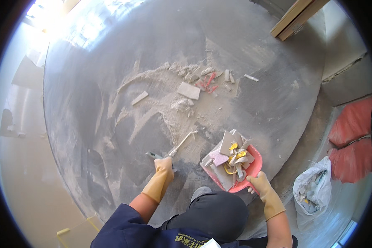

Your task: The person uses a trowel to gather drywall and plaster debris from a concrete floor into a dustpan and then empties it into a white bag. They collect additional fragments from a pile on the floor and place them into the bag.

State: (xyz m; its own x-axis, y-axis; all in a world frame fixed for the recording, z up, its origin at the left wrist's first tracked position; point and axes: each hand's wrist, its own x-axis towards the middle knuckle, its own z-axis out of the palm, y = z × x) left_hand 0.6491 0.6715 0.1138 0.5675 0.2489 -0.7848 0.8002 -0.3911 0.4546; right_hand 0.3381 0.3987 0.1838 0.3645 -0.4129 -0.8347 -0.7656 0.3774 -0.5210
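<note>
In a tan rubber glove, my right hand (pixel 263 183) grips the handle end of a pink plastic dustpan (pixel 254 169). Heaped in the pan are broken board pieces (pixel 226 143), a pinkish chunk (pixel 220 158) and yellow-and-white crumpled strips (pixel 238 156). My left hand (pixel 163 167), gloved alike, is closed around a thin, dusty pale strip (pixel 183 143) that points up and right. A greenish flat-ended object (pixel 153 154) juts out beside that fist; its kind is unclear. Beyond the hands lies pale dust and rubble (pixel 181 104) on the grey floor (pixel 136 130).
Within the rubble are a flat board piece (pixel 189 90), red scraps (pixel 208 83) and a small strip (pixel 139 98). Another strip (pixel 251 77) lies to the right. A white woven sack of debris (pixel 311 192) and red sacks (pixel 353 148) stand at right. Wooden trim (pixel 297 18) juts in above.
</note>
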